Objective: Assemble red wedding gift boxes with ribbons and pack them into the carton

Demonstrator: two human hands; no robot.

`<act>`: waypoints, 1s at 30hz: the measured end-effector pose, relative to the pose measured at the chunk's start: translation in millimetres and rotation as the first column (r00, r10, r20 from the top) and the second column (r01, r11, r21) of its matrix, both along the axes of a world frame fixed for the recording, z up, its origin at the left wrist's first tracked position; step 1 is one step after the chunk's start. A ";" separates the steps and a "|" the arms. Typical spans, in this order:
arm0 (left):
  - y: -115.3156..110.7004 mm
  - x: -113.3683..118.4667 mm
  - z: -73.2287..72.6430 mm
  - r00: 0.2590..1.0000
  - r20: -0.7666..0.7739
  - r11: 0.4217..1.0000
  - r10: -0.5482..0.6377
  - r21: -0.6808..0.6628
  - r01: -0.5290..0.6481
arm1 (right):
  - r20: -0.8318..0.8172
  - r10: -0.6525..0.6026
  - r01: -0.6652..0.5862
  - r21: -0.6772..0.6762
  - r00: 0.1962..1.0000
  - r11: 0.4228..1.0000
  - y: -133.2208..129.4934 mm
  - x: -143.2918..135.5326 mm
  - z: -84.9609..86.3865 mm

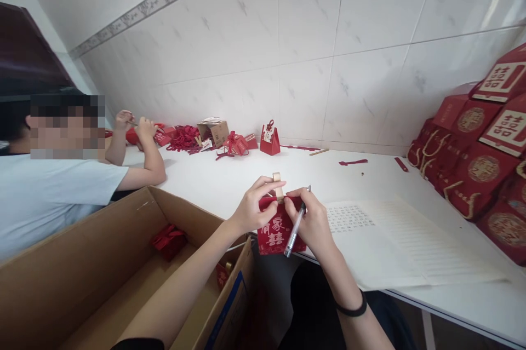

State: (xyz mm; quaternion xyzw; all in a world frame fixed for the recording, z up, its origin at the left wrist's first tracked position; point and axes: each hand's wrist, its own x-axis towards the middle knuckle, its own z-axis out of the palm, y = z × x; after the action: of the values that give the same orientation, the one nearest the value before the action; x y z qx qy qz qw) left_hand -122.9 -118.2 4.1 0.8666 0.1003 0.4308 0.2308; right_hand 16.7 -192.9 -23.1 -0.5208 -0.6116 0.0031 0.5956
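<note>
Left hand (257, 207): pinching the red bag (274, 237) near its top edge, thumb on the front, another finger reaching across the gold strap (278, 188). Right hand (310, 219): fingers curled, thumb and fingers pinching the bag's top edge on the other side of the strap. Pen (295, 232) held in the same hand, slanting down across the front of the bag. Black band (352, 307) on the right wrist.

Red bag is upright at the near edge of the desk (193, 177), white characters facing the camera. Gold strap stands up from its top, looped over.

Right of the hands: open notebook (394, 251) flat on the desk, writing on the left part. Left: big carton (36, 290), open, with a red packet (169, 241) and another red piece (223, 274) inside.

Farther out on the desk: small red box (270, 145) upright near the wall (304, 81), gold strip (319, 151), red strap (353, 162), red tag (401, 164). Left of the small red box: ribboned box (235, 144), little cardboard box (215, 133), heap of red ribbons (184, 139).

Far right: stacked red gift boxes (485, 166). Far left: co-worker (61, 191), both hands raised, holding something thin, too small to tell.
</note>
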 end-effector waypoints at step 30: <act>41.6 -146.2 3.7 0.582 0.422 0.396 0.696 -0.901 0.179 | 0.434 -0.085 0.130 -0.075 0.897 0.989 36.2 24.6 -127.2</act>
State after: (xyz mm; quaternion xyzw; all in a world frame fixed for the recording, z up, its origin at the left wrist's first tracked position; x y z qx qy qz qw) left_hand -269.1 -76.6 7.8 0.3064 0.3542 0.6648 0.5819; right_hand 41.3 -156.7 -150.3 -0.5714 -0.6968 -0.1134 0.4184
